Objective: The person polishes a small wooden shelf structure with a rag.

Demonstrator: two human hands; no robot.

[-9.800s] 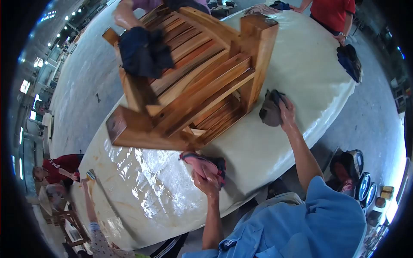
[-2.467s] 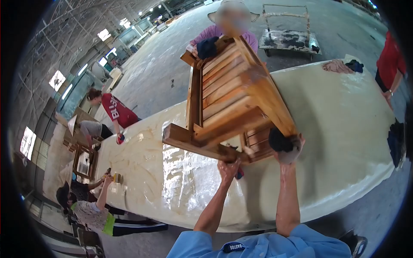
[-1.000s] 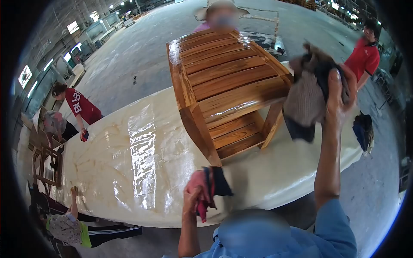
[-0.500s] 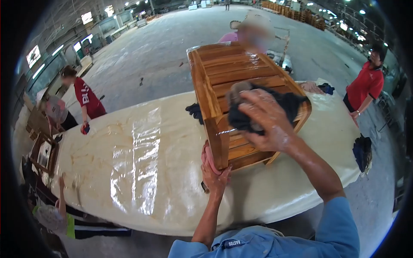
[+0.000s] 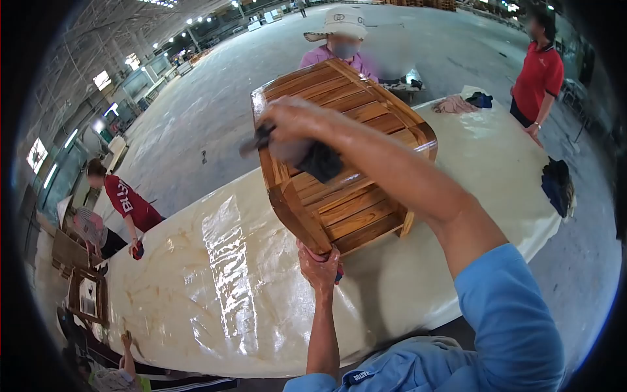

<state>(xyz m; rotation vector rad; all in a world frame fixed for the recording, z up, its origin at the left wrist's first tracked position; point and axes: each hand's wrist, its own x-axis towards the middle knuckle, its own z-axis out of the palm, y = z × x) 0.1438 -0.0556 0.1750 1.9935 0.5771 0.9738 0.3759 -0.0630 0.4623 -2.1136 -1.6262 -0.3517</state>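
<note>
A slatted wooden table (image 5: pixel 366 124) with a lower shelf stands upright on a long glossy cream worktable (image 5: pixel 215 274). My right hand (image 5: pixel 287 121) reaches across its top near the left edge, gripping a dark rag (image 5: pixel 313 160) pressed on the slats. My left hand (image 5: pixel 319 264) is down at the near front leg, with a pink and blue cloth bunched under its fingers against the foot of the leg.
A person in a hat and purple top (image 5: pixel 339 42) stands behind the wooden table. A person in a red shirt (image 5: pixel 537 72) is at the far right end. Rags (image 5: pixel 558 186) lie on the right edge, more (image 5: pixel 467 102) at the far end. People work at the left (image 5: pixel 124 202).
The wooden table went from lying on its side to upright. My right hand with the dark rag has swept left across its top. My left hand stays at the front leg.
</note>
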